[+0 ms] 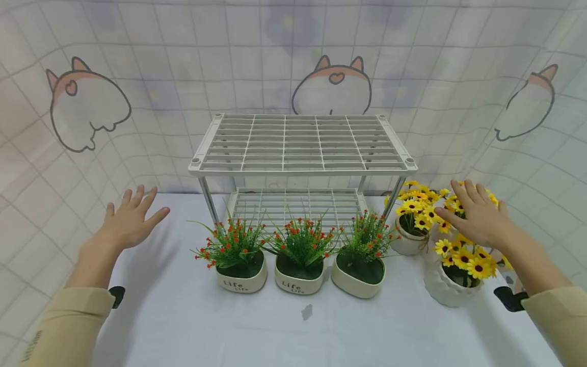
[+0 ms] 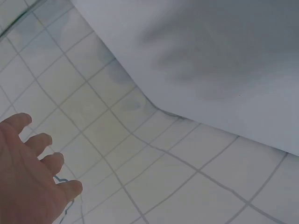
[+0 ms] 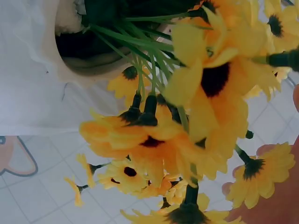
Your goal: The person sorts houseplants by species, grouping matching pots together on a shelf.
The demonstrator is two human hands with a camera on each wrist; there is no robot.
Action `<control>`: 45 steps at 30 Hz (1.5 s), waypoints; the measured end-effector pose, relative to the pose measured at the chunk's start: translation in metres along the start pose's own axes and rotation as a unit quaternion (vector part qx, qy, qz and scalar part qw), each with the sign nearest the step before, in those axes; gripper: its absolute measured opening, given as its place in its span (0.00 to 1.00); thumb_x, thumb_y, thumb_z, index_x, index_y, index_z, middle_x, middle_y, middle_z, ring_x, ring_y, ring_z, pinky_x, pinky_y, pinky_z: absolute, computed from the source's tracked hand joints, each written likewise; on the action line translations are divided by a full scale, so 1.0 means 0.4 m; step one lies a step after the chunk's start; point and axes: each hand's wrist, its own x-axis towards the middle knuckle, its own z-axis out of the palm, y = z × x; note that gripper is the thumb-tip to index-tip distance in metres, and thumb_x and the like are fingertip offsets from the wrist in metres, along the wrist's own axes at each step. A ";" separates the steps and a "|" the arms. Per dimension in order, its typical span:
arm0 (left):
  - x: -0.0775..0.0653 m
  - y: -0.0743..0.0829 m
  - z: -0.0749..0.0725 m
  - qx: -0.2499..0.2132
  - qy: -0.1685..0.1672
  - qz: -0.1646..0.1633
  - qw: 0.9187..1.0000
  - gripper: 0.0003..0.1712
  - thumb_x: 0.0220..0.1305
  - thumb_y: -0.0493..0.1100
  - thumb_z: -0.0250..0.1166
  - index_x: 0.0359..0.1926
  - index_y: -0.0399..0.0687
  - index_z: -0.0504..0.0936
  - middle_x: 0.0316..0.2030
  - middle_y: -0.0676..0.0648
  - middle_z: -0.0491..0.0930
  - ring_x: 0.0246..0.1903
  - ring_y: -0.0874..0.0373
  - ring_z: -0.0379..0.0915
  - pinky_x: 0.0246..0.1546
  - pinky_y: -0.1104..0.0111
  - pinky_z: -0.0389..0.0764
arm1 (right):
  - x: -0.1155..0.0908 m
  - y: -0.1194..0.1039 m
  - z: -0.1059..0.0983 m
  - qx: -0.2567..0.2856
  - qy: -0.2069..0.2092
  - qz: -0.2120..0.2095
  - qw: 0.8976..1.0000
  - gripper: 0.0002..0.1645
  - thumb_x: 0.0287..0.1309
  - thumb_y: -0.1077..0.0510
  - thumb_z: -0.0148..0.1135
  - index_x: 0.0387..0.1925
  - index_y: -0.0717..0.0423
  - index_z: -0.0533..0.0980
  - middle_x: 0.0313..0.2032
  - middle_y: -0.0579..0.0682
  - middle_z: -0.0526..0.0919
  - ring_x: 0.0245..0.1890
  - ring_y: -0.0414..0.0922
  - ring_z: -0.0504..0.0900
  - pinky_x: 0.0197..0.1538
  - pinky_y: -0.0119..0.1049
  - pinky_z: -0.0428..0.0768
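In front of you hung a white grid-patterned backdrop (image 1: 174, 86) printed with cartoon animals, and below it spread a white-covered table (image 1: 220, 331). On this stood your two-tier white rack (image 1: 302, 173), with metallic legs and slatted shelves. Three red-flowered plants stood in a row before its lower tier, in a left cream pot (image 1: 241, 281), a middle cream pot (image 1: 299, 284) and a right cream pot (image 1: 358, 285); the left and middle ones faced you with the lettering "Life".

To the right of the rack you had yellow-flowered plants grouped together: a rippled white pot (image 1: 451, 291) nearest you, and a rear white pot (image 1: 408, 245) close to the rack's front right leg.

Your right hand (image 1: 479, 216) was released, fingers extended over the yellow blooms (image 1: 463, 257); whether it touched any, you could not tell. Your left hand (image 1: 130, 221) was also released, fingers spread, raised above the table's left side, well apart from the pots. A small grey patch (image 1: 307, 312) lay in front of the middle cream pot.
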 end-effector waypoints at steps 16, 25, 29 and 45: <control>-0.012 0.066 -0.015 -0.045 0.076 0.031 0.996 0.45 0.80 0.66 0.40 0.81 0.41 0.45 0.78 0.27 0.39 0.76 0.27 0.29 0.65 0.28 0.29 | -0.081 -0.054 0.044 0.001 0.128 -0.070 0.989 0.41 0.73 0.42 0.58 0.70 0.70 0.64 0.75 0.74 0.49 0.71 0.76 0.51 0.62 0.77 0.56; -0.026 0.167 -0.050 -0.172 0.199 0.083 0.961 0.37 0.81 0.56 0.48 0.79 0.39 0.55 0.74 0.29 0.57 0.72 0.29 0.52 0.66 0.33 0.53 | -0.149 -0.136 0.075 0.070 0.283 -0.164 0.942 0.25 0.60 0.60 0.71 0.56 0.66 0.76 0.59 0.65 0.76 0.57 0.67 0.74 0.49 0.61 0.75; -0.030 0.223 -0.067 -0.248 0.240 0.101 0.933 0.32 0.81 0.53 0.50 0.78 0.44 0.60 0.71 0.34 0.65 0.69 0.35 0.61 0.64 0.38 0.62 | -0.174 -0.169 0.104 0.079 0.311 -0.188 0.928 0.26 0.55 0.64 0.73 0.55 0.64 0.77 0.54 0.59 0.80 0.44 0.57 0.83 0.43 0.32 0.79; -0.015 0.339 -0.062 -0.502 0.234 0.129 0.822 0.27 0.80 0.43 0.54 0.73 0.37 0.66 0.57 0.46 0.71 0.55 0.56 0.72 0.51 0.73 0.76 | -0.220 -0.271 0.322 0.358 0.133 -0.045 0.923 0.35 0.63 0.59 0.73 0.64 0.61 0.65 0.59 0.55 0.73 0.55 0.48 0.74 0.48 0.29 0.80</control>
